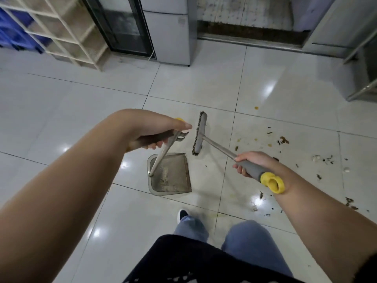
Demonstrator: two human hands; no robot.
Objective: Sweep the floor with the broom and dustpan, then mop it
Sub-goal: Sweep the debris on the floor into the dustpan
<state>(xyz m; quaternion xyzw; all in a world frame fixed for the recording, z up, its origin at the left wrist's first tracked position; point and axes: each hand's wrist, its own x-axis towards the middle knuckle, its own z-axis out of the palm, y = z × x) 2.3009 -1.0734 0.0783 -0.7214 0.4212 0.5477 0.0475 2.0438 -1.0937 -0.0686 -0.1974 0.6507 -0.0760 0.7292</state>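
left hand (155,132) clenched round grey long-handled dustpan (170,174) handle | right hand (252,162) clenched round grey yellow-capped broom (200,133) grip | no writing legible

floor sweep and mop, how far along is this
Done: little. The dustpan sits on the tiles holding only a dusty film. In hand: the left hand grips the dustpan handle, and the right hand holds the broom beside the pan. Left: the debris scattered to the right is unswept, and no mop is in view, so mopping hasn't begun.

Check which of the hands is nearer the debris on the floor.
Right. The right hand grips the broom beside the debris; the left hand holds the dustpan farther left.
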